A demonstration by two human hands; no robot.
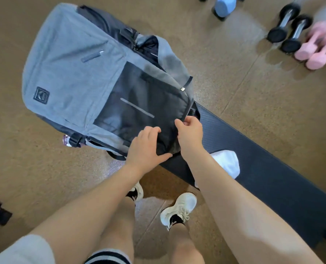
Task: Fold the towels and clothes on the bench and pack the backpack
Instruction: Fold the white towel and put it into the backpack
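Both hands are on the near end of the backpack (86,73). Right hand (189,133) has its thumb and fingers curled in a pinch at the edge of the dark front panel, right by the corner where the zipper line runs; can't make out whether it's the zipper pull or just fabric between the fingertips. Left hand (146,147) lies flatter on the same dark panel, fingers bent a bit at the tips and thumb spread toward the other hand, pressing the fabric down rather than grabbing it. Both forearms reach straight out from the bottom of the view, nearly parallel.

That backpack is grey with a black panel, lying front-up with its near end resting on the end of the bench (263,168), the rest sticking out past the bench end over the brown floor (225,77). A pink-capped bottle (66,141) pokes out of its side pocket on the left.

Right forearm covers part of a white towel (227,163) lying on the bench pad just behind the hands. Off by the top right are black dumbbells (289,27), pink dumbbells (316,50) touching them, and a blue one (225,5) further left. White sneakers (179,209) below.
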